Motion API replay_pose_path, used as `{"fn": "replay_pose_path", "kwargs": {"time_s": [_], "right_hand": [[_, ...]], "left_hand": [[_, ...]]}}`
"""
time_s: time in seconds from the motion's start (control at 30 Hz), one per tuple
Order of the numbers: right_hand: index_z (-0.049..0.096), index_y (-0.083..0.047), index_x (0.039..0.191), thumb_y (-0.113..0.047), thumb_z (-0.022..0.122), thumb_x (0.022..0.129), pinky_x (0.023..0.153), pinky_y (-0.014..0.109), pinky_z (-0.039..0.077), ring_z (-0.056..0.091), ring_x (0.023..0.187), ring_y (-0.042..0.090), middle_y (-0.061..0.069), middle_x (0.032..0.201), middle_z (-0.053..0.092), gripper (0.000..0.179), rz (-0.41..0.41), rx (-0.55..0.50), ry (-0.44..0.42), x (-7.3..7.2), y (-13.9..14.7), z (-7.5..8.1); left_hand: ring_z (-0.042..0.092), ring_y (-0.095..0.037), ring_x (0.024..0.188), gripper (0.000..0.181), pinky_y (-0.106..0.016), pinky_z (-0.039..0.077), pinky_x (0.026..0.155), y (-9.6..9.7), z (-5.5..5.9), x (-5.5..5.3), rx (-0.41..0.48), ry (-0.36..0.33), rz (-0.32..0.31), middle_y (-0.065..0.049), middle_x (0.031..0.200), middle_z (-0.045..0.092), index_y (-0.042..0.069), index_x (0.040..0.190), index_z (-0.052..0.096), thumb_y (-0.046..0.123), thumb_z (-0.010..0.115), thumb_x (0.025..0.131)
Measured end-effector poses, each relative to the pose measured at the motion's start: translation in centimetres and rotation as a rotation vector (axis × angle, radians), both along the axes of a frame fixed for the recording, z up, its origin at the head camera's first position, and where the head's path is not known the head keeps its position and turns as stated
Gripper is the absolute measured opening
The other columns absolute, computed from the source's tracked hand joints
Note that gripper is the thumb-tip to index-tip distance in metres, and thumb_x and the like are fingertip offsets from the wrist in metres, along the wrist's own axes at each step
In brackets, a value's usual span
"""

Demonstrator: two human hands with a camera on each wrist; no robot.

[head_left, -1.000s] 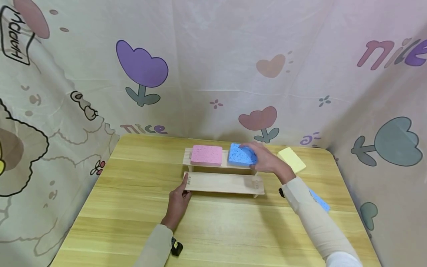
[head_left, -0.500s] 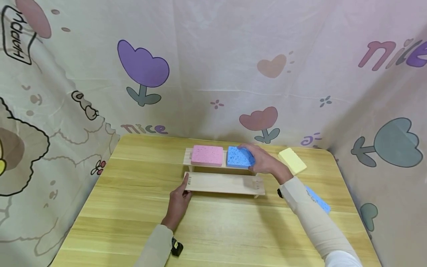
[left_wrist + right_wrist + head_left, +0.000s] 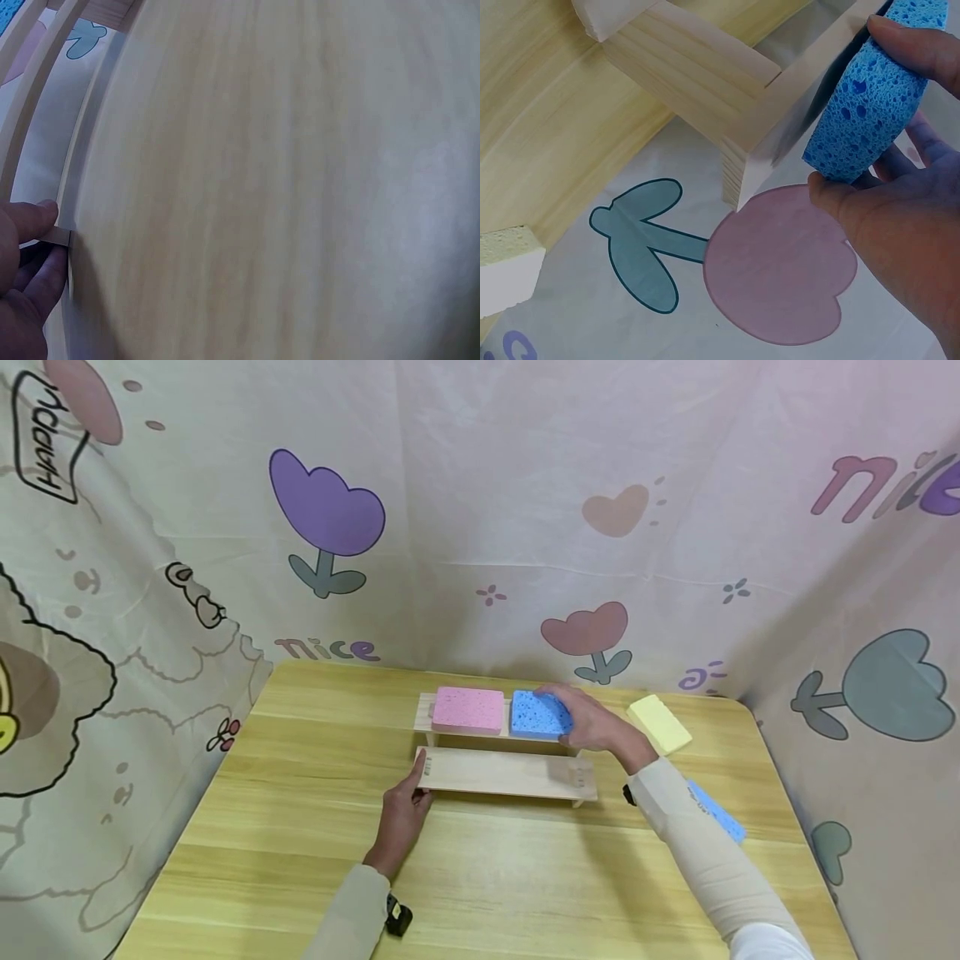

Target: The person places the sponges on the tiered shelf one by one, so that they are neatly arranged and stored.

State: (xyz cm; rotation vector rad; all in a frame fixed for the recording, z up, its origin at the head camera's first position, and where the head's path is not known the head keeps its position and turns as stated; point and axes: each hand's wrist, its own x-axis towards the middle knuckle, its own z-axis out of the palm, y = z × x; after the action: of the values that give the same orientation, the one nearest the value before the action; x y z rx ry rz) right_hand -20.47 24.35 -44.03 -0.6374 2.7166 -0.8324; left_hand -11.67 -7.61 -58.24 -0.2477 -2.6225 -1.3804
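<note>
A small two-tier wooden shelf stands on the table. On its upper tier lies a pink sponge, and to the right of that sits a blue sponge. My right hand grips the blue sponge from its right side, thumb at the front edge and fingers over the back. In the right wrist view, the sponge bows a little between thumb and fingers, close over the shelf board. At the lower tier's left end, my left hand pinches the wood; the left wrist view shows thumb and fingers around it.
To the right of the shelf a yellow sponge lies on the table. Another blue sponge is partly covered by the right sleeve. A printed cloth hangs behind the table and along both sides.
My right hand has shifted the blue sponge slightly left, toward the pink one, mostly in the first half second. The left hand keeps its hold on the shelf.
</note>
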Motion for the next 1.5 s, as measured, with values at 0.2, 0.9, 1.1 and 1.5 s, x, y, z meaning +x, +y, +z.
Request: {"fn": "replay_pose_path", "kwargs": {"time_s": [0.2, 0.9, 1.1, 1.5], "right_hand": [[0.044, -0.015, 0.136, 0.010, 0.071, 0.065, 0.103, 0.055, 0.039, 0.043, 0.123, 0.033, 0.015, 0.143, 0.043, 0.080, -0.002, 0.005, -0.006, -0.09, -0.01, -0.10], [0.042, -0.014, 0.138, 0.009, 0.071, 0.065, 0.103, 0.052, 0.039, 0.043, 0.121, 0.031, 0.013, 0.144, 0.042, 0.081, 0.019, 0.046, -0.038, -0.77, -0.09, -0.24], [0.041, -0.014, 0.138, 0.011, 0.071, 0.065, 0.104, 0.052, 0.039, 0.042, 0.121, 0.032, 0.013, 0.144, 0.041, 0.082, 0.017, 0.060, -0.055, -0.78, -0.20, -0.24], [0.040, -0.015, 0.140, 0.011, 0.071, 0.067, 0.105, 0.055, 0.038, 0.041, 0.125, 0.033, 0.014, 0.146, 0.039, 0.083, 0.007, 0.097, -0.037, -0.35, -0.42, 0.11]], "left_hand": [[0.067, -0.022, 0.090, 0.079, -0.023, 0.057, 0.069, -0.08, -0.20, -0.08, 0.003, -0.008, -0.002, -0.022, 0.124, 0.061, 0.016, 0.148, 0.033, -0.006, 0.069, 0.081], [0.068, -0.024, 0.091, 0.078, -0.024, 0.057, 0.069, 0.02, 0.15, -0.03, -0.002, 0.025, -0.002, -0.024, 0.122, 0.062, 0.012, 0.147, 0.035, -0.007, 0.070, 0.080], [0.068, -0.023, 0.091, 0.078, -0.024, 0.057, 0.068, -0.02, 0.02, -0.03, -0.011, 0.024, -0.002, -0.024, 0.122, 0.061, 0.012, 0.147, 0.035, -0.007, 0.070, 0.080], [0.066, -0.020, 0.081, 0.081, -0.022, 0.056, 0.063, 0.13, -0.15, 0.07, -0.016, 0.060, 0.007, -0.024, 0.115, 0.065, 0.010, 0.147, 0.036, -0.009, 0.072, 0.077]]}}
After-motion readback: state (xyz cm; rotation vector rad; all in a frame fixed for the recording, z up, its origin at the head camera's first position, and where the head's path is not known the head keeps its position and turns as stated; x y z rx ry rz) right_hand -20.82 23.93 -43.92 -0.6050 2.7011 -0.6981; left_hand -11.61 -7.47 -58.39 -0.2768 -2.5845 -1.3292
